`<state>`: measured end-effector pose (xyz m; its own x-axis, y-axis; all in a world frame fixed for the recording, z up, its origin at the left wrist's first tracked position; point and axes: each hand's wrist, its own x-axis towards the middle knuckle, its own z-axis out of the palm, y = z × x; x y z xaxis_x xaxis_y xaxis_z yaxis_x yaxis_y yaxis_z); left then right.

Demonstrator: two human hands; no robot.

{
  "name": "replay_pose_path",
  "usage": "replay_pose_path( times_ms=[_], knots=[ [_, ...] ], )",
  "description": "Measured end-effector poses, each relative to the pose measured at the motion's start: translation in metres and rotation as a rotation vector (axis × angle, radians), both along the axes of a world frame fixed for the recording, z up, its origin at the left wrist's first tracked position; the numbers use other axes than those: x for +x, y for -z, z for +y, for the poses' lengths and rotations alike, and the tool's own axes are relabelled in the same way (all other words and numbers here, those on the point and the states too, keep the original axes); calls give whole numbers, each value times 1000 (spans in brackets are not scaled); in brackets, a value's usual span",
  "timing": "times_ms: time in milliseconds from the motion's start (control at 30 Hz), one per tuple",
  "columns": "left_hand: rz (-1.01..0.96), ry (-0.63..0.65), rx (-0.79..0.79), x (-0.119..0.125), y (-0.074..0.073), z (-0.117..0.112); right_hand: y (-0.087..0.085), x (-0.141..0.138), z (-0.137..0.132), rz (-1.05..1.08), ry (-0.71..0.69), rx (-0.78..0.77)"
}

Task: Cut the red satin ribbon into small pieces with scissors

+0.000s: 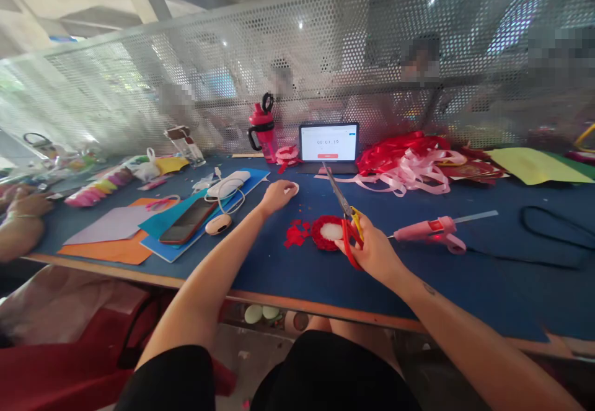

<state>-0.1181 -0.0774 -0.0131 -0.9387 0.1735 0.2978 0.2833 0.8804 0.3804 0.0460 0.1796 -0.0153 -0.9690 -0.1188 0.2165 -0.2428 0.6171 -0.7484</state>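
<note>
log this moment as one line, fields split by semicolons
right hand holds scissors; left hand at white piece; red rosette beside red scraps; glue gun on table

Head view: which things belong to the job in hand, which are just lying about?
Likely in the job:
- scissors, in the right hand
- red rosette with white centre
- red scraps beside it
- pink glue gun
- red ribbon and pink ribbon

Probably just lying about:
- smartphone
- pink water bottle
- clear bottle with brown lid
- yellow-green sheet
</note>
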Motion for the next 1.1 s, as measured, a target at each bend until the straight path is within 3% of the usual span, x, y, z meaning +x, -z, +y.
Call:
replay_pose_path(
  times_ms=[233,467,633,833,1100],
  knots=[
    [-174,353,-12,66,9,-5,0,2,5,-27,6,21],
    [-211,542,56,112,1,-9,3,3,2,-11,-12,89],
    [-33,452,-99,120,5,5,9,0,3,0,-50,45],
    [-115,396,-242,114,9,21,11,-2,4,-78,-91,108],
    [-57,278,-314,126,-2,14,9,2,-1,-7,-173,-68]
  ],
)
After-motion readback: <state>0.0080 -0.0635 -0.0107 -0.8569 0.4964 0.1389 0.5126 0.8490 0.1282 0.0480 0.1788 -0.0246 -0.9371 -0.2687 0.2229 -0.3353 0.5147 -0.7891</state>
